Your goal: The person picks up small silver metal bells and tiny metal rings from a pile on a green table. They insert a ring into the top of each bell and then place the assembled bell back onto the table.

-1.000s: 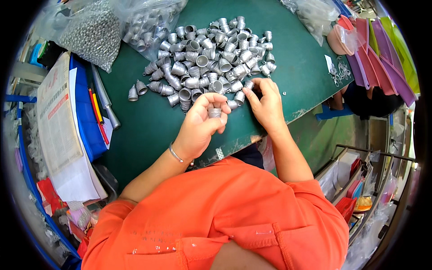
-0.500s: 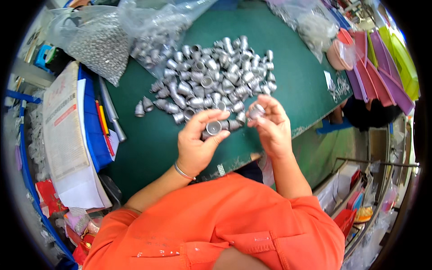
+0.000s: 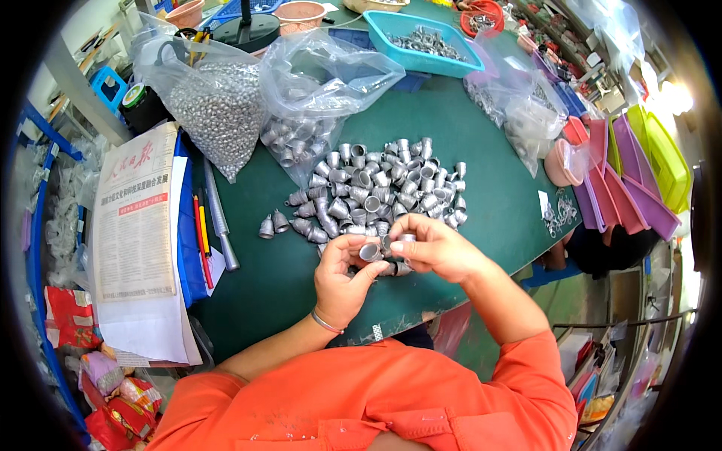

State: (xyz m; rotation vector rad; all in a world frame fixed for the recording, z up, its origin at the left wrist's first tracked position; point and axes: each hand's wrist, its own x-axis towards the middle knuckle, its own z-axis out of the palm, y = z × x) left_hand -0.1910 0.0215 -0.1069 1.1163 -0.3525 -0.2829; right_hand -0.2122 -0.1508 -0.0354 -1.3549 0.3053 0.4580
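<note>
In front of me is a pile of small silver metal cups (image 3: pixel 372 203), many with ridged sides, heaped on a green table (image 3: pixel 263 289). My left hand (image 3: pixel 338 286) is closed around one such metal cup (image 3: pixel 369 253), its round mouth turned up towards me. Close against it on the right, my right hand (image 3: pixel 444 252) pinches a small silver metal piece (image 3: pixel 407 238) between thumb and fingers; its exact shape is partly hidden. Just under the hands lie more cups (image 3: pixel 398 268) at the pile's near edge. Two cups (image 3: pixel 273 224) sit apart at the left.
Behind the pile stand clear bags of silver beads (image 3: pixel 218 113) and cups (image 3: pixel 301 139). A turquoise tray (image 3: pixel 425 64) of metal parts is farther back. Left are a newspaper (image 3: pixel 135 218), pens (image 3: pixel 202 237) and a tapered metal rod (image 3: pixel 218 214). Pink and purple bins (image 3: pixel 624 195) hang right.
My right hand has moved left, bringing its metal piece up to the cup in my left hand. The view has tilted up, showing more of the table's far side.
</note>
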